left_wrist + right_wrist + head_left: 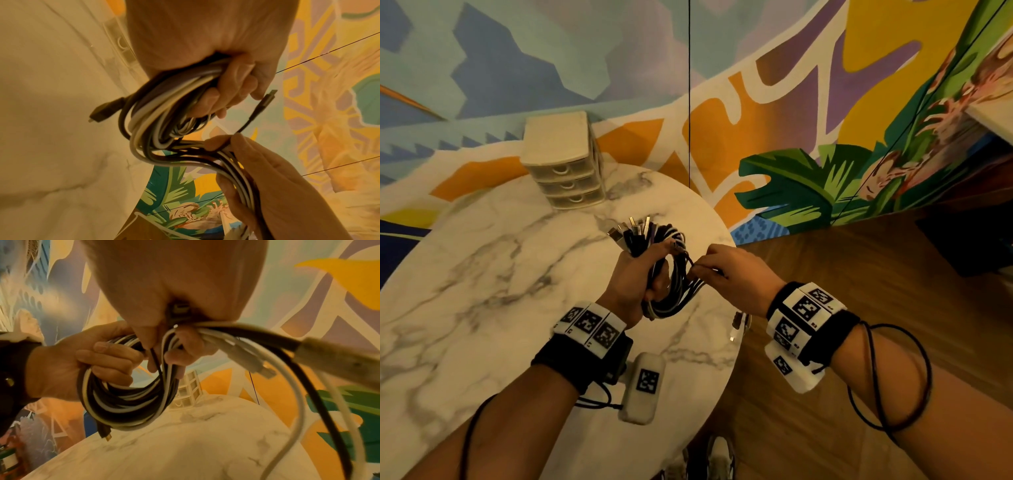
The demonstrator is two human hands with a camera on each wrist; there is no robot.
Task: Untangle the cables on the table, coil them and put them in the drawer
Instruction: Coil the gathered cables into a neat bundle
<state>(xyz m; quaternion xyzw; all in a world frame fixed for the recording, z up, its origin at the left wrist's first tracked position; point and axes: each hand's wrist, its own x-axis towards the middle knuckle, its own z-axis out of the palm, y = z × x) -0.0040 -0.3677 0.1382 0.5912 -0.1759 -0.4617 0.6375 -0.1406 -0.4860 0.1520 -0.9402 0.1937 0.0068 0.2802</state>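
Observation:
A bundle of black and white cables (671, 274) (156, 113) (127, 399) is held coiled above the marble table (482, 274). My left hand (640, 277) (226, 91) (98, 363) grips the coil, with several plug ends (635, 230) sticking up past its fingers. My right hand (722, 270) (236, 146) (164, 350) pinches the strands on the coil's right side, along with a thin black cable. A black plug (104, 433) hangs below the coil. The small beige drawer unit (563, 161) (188, 392) stands at the table's far edge, all drawers closed.
A painted mural wall (825, 102) rises behind the table. Wooden floor (859, 308) lies to the right, past the table's curved edge. A thin dark line (689, 102) runs vertically down the wall. Loose cable ends (287, 386) hang from my right hand, close to the right wrist camera.

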